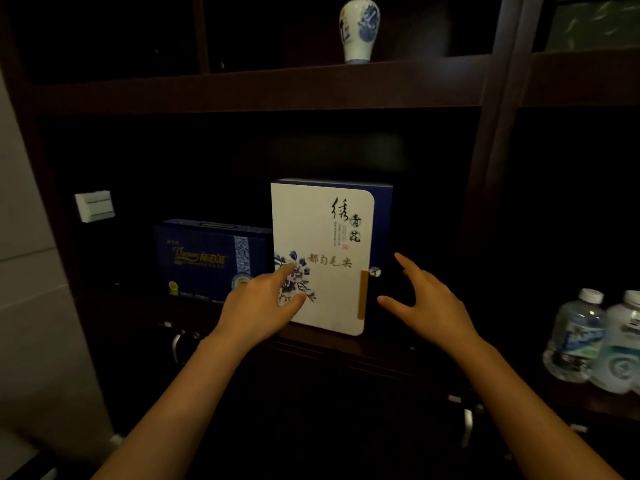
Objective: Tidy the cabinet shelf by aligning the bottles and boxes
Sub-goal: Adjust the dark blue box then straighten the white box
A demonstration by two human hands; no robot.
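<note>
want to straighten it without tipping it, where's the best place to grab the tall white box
Probably by its two vertical side edges, low down, from the front. The white box stands upright, tall and thin. The right hand has open space beside it; the left hand already overlaps its left edge, where the blue box sits close.

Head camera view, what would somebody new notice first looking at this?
The bright white box with blue flowers and calligraphy stands upright mid-shelf, glowing against the dark cabinet. The left hand overlaps its lower left corner, while the right hand is spread open just off its right edge. Next come the blue-and-white vase on the shelf above and the water bottles at far right.
</note>
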